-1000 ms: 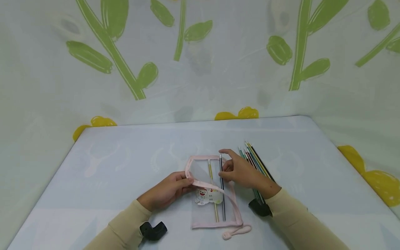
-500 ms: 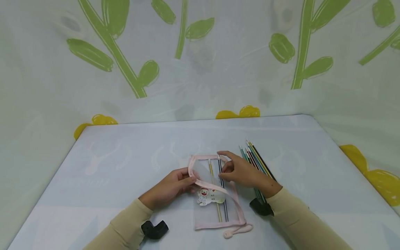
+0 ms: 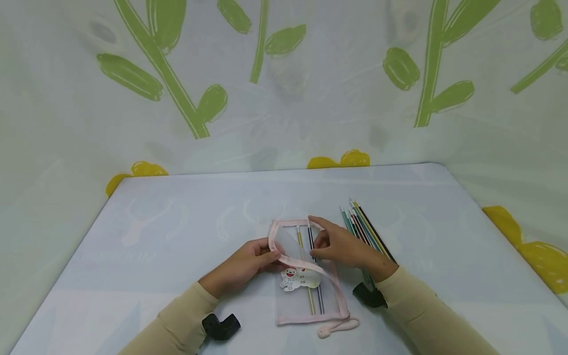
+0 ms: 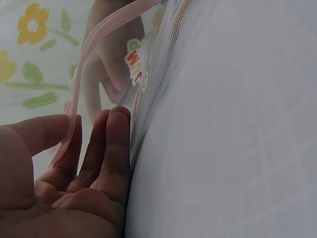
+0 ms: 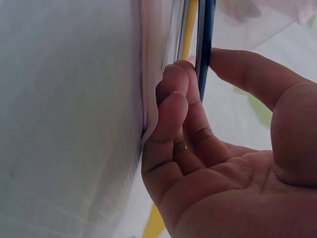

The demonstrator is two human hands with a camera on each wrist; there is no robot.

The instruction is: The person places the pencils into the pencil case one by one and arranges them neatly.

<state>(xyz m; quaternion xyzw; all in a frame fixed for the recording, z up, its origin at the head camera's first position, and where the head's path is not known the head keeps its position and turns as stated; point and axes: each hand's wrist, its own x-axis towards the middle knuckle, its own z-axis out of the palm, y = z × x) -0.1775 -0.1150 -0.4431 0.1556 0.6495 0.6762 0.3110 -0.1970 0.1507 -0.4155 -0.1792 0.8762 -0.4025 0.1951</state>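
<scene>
A clear mesh pencil pouch (image 3: 293, 303) with pink edging lies in front of me, its opening lifted. My left hand (image 3: 248, 264) pinches the pink zipper edge (image 4: 74, 94) between thumb and finger. In my right hand (image 3: 343, 246) a dark pencil (image 5: 205, 44) is pinched between thumb and fingers, the index finger reaching to its far end. The pencil's near part lies inside the pouch. A yellow pencil (image 3: 311, 301) also lies in the pouch, left of the dark one. A cartoon label (image 3: 299, 279) shows at the pouch's middle.
Several pencils (image 3: 368, 227) lie in a loose bundle right of the pouch, partly hidden by my right forearm. The pink zipper pull (image 3: 338, 327) trails off the near right corner. A patterned cloth wall stands behind the table (image 3: 199, 207).
The dark pencil's far end has swung slightly left with my right hand. My left hand and the lifted pouch edge have shifted a little right in view.
</scene>
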